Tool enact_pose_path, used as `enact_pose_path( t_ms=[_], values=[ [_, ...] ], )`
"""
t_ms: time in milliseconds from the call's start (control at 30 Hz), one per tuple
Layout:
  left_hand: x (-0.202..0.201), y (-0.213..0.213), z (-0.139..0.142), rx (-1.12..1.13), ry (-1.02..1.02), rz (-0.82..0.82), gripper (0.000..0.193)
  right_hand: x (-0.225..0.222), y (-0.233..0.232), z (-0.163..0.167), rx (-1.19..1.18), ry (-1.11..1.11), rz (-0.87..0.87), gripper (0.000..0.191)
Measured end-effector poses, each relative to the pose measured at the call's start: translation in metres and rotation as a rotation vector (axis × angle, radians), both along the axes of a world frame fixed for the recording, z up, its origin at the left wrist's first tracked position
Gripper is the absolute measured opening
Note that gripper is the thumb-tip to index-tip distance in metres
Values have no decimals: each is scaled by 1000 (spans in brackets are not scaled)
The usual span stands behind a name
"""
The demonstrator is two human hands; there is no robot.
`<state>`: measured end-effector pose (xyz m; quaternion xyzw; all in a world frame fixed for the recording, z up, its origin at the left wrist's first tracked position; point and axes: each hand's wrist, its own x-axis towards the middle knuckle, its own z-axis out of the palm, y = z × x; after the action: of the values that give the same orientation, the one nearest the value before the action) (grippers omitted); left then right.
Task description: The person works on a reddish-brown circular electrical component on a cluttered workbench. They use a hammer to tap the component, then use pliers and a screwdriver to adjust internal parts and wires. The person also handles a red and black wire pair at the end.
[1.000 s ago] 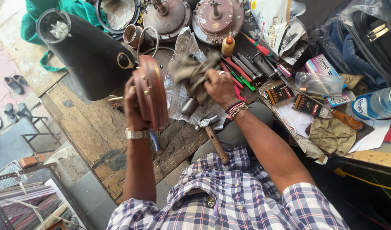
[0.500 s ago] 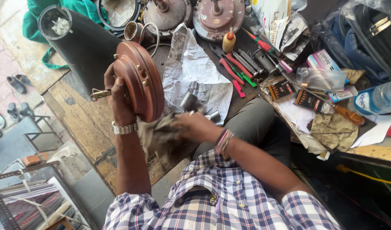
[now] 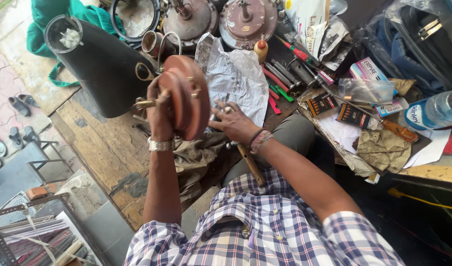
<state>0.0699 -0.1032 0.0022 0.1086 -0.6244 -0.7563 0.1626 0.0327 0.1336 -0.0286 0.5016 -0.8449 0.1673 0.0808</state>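
My left hand (image 3: 159, 106) grips a round brown metal motor housing (image 3: 189, 96) and holds it up on edge above the bench, with a brass shaft sticking out to the left. My right hand (image 3: 235, 123) is just to the right of the housing, fingers spread and holding nothing, over the edge of a crumpled sheet of paper (image 3: 235, 79). A dirty grey rag (image 3: 196, 155) lies on my lap below the housing. A wooden hammer handle (image 3: 250, 162) lies under my right wrist.
A black cone-shaped casing (image 3: 102, 64) lies on the wooden bench (image 3: 98, 143) at the left. Two more round housings (image 3: 189, 17) (image 3: 248, 19) stand at the back. Screwdrivers and pliers (image 3: 285, 74), small boxes (image 3: 351, 116) and a water bottle (image 3: 435, 111) crowd the right.
My left hand has lifted the housing and kept it raised on edge. My right hand pulled a rag off the bench to my lap, let it go, and now reaches forward beside the housing.
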Motion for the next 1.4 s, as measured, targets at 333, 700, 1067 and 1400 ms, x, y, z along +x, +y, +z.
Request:
enact_pose_path(
  t_ms=[333,700,1067,1400],
  values=[
    [-28,50,-3,-791,-145,30,73,-6,62,2,-278,-231,-513,34],
    [-43,114,-33,-1187,-389,-183,87,-12,186,9,-1230,-731,-816,57],
    [-50,117,-38,-1237,-388,-176,87,-9,139,3,-360,-294,-831,63],
    [-58,111,-41,-1251,-355,-226,85,14,128,3,-343,236,-792,61]
  ],
)
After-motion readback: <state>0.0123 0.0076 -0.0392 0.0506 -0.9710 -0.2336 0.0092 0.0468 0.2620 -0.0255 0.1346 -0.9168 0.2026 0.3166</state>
